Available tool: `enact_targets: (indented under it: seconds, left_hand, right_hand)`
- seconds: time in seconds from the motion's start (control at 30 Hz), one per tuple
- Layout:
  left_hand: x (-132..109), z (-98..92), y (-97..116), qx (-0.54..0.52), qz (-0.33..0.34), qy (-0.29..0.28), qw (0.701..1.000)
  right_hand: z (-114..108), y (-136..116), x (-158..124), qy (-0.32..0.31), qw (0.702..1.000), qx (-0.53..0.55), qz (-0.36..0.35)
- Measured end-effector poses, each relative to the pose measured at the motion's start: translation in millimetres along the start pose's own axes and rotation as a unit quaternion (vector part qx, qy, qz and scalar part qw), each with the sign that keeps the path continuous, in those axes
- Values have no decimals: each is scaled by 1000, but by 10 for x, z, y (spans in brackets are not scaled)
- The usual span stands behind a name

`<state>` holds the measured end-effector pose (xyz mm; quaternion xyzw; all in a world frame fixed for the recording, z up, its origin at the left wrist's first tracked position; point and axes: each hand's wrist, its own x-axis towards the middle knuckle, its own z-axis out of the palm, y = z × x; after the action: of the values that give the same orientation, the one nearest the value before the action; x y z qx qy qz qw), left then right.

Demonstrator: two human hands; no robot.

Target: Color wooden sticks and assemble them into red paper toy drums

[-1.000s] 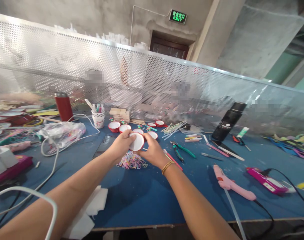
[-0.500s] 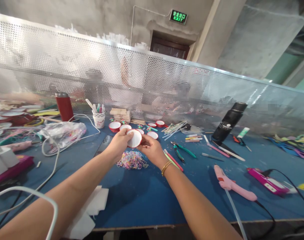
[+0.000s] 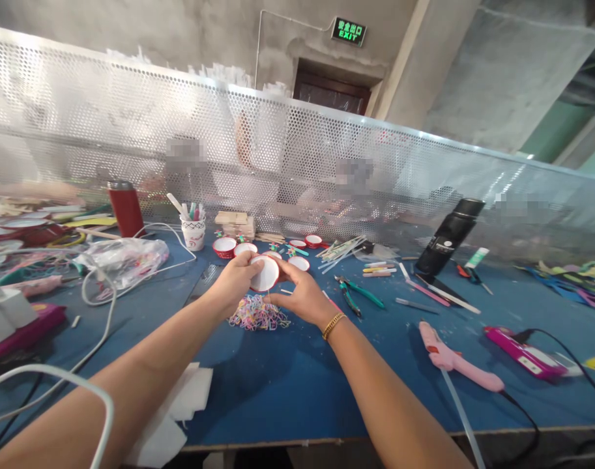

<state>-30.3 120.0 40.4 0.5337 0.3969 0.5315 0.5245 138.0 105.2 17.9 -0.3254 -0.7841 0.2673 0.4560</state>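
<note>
A small red paper cup (image 3: 265,273) with a white inside is held up over the table, its opening tilted toward me. My left hand (image 3: 237,277) is closed on its left side, thumb over the rim. On the cup's right is my right hand (image 3: 302,293), its fingers curled against the far side and its thumb spread low near the bottom edge; the fingertips are partly hidden. Just below lies a pile of colourful small elastic bands (image 3: 259,314). More red-and-white cups stand behind, including one at the left (image 3: 224,246) and one at the right (image 3: 298,263).
A pink glue gun (image 3: 458,365) and green-handled pliers (image 3: 358,294) lie to the right. Farther back are a black bottle (image 3: 448,241), a red bottle (image 3: 126,210) and a pen cup (image 3: 193,236). A white cable (image 3: 101,397) loops at the left. A perforated metal screen (image 3: 297,150) borders the table.
The cup has turned slightly and shifted a little right and down. My right hand has moved slightly right, its thumb now spread lower, away from its fingers.
</note>
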Motion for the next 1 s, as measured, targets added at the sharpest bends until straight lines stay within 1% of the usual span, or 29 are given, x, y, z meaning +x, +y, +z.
enact_targets:
  seconds: [0.23, 0.37, 0.47, 0.53, 0.6, 0.73, 0.87, 1.0]
  left_hand:
    - [4, -7, 4, -11, -3, -9, 1000]
    - [-13, 3, 30, -5, -2, -6, 1000]
    - [-31, 15, 50, 1, -11, -1, 1000]
    - [-41, 22, 62, 5, -15, 2, 1000]
    - [-50, 30, 73, 6, -15, 3, 1000]
    - [-69, 51, 93, -2, -18, -9, 1000]
    - [-76, 58, 96, 4, -15, -16, 1000]
    - [-52, 35, 75, 30, -4, -20, 999]
  right_hand:
    - [-1, 13, 9, 1, 1000, 22, -3]
    - [-10, 28, 21, -5, 999, 39, -14]
    - [-7, 39, 34, -1, 998, 55, -9]
    - [3, 50, 44, 8, 997, 80, 8]
    - [21, 68, 53, 22, 992, 121, 39]
    - [77, 139, 62, 44, 979, 178, 88]
    - [110, 211, 66, 68, 971, 202, 107]
    - [91, 197, 65, 73, 971, 199, 113]
